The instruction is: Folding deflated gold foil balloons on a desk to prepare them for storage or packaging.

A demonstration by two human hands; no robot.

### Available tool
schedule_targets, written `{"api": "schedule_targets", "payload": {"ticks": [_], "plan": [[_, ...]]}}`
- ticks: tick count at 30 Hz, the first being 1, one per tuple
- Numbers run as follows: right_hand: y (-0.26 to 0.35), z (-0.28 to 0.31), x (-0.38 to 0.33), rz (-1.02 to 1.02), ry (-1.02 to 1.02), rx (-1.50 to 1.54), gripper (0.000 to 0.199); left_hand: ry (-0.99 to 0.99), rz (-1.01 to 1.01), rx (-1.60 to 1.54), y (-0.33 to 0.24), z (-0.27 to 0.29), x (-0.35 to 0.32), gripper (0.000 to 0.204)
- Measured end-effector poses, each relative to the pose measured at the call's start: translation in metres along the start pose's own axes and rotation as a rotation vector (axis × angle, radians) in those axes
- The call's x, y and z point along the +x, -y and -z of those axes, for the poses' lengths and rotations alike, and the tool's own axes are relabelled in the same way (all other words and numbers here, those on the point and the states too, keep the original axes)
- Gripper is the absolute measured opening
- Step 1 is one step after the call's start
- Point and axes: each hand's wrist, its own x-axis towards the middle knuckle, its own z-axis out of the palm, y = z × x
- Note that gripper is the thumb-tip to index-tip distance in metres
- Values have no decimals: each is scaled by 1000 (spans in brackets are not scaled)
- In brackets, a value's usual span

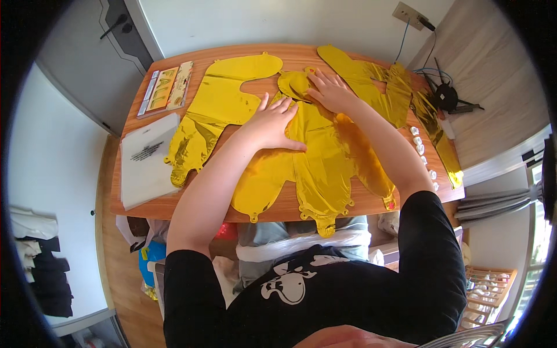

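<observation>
Several flat, uninflated gold foil balloons lie spread over the wooden table. My left hand (271, 124) rests palm down on the middle foil balloon (319, 168), its fingers spread and stretched forward, the thumb pointing right. Farther up, my right hand (332, 93) lies flat with its fingers apart over the top of the middle foil. Neither hand grips anything. A second balloon (223, 87), broad and creased, lies left of my left hand. Another gold balloon (354, 75) stretches beyond my right forearm, and a crinkled gold piece (438, 136) runs down the right edge. Overlaps hide the middle balloon's outline.
On the table's left are a printed package (166, 90) and a stack of whitish sheets or bags (145, 165) with dark marks. Small white rolls (419, 148) line the right side. A black router (445, 95) with cables stands at the right back, below a wall socket (411, 14).
</observation>
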Motion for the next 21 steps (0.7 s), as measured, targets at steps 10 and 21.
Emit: {"api": "schedule_targets", "payload": {"ticks": [10,21], "plan": [[-39,6,-23,-448,-231,684,79,17,-49,13,-16,4,21,131],[10,89,-264,-725,60,414,62,65,8,14,-1,3,3,137]]}}
